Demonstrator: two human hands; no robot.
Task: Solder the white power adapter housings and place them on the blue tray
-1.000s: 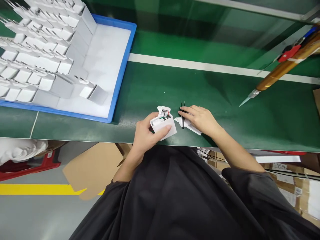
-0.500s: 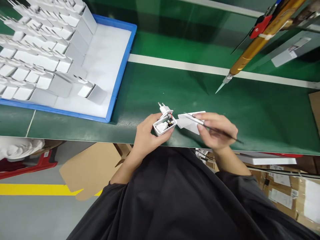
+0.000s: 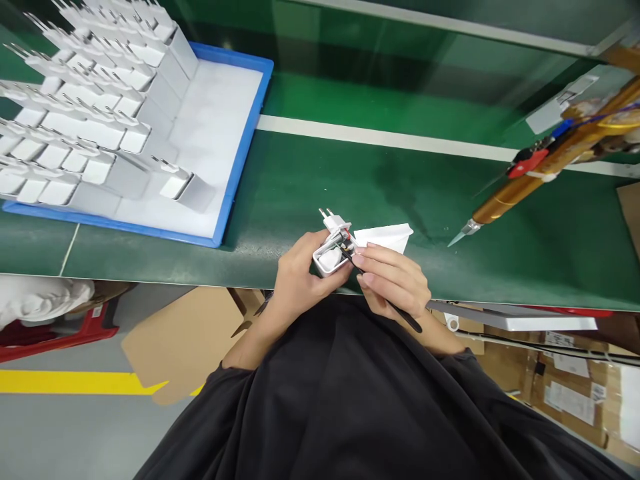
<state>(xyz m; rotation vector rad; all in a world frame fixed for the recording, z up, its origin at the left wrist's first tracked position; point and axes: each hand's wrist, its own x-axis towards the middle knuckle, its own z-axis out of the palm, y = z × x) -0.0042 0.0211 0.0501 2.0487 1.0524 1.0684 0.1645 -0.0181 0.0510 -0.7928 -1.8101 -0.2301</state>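
Note:
My left hand (image 3: 296,275) is closed round a small white charger housing (image 3: 331,257) at the near edge of the green bench, its open side up and its plug pins pointing away. My right hand (image 3: 393,279) pinches black tweezers (image 3: 385,297), whose tips reach into the open housing among small wires. Just beyond my right hand a white folded paper piece (image 3: 385,235) lies on the mat.
A blue tray (image 3: 235,180) at the left holds several rows of white charger housings (image 3: 75,127). A brown-handled soldering iron (image 3: 525,187) hangs in from the right, tip down near the mat. Cardboard and boxes lie on the floor below the bench edge.
My right hand picked the tweezers up from the mat, swung them round and brought their tips into the housing. My left hand tilted the housing open side up. The soldering iron swung about.

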